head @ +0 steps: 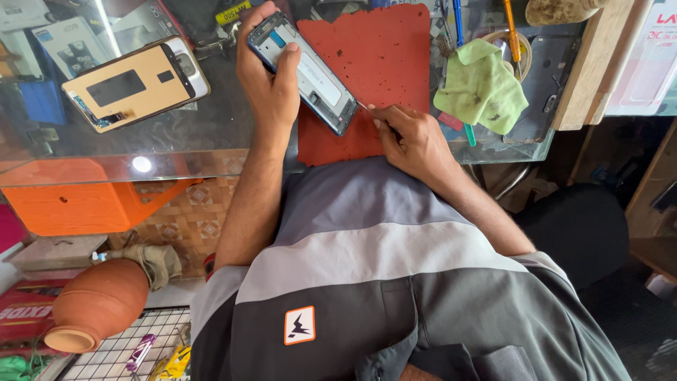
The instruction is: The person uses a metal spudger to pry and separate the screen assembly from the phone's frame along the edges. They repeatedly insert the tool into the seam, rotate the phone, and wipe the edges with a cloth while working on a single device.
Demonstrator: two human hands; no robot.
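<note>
Far left on the glass counter [211, 134]: a beige flat phone back panel [134, 85]. Left hand [268, 81] closed around an opened blue-framed phone body [307, 70], tilted above the red pitted rubber mat [374, 63]. Right hand [416, 141] pinching a thin metal tool [364, 107] touching the phone's lower corner. Further right, a crumpled green cloth [483, 88].

Phone frame [305, 70] over mat [381, 63]; second phone [137, 83] left, cloth [482, 86] right, all on counter [211, 134].
</note>
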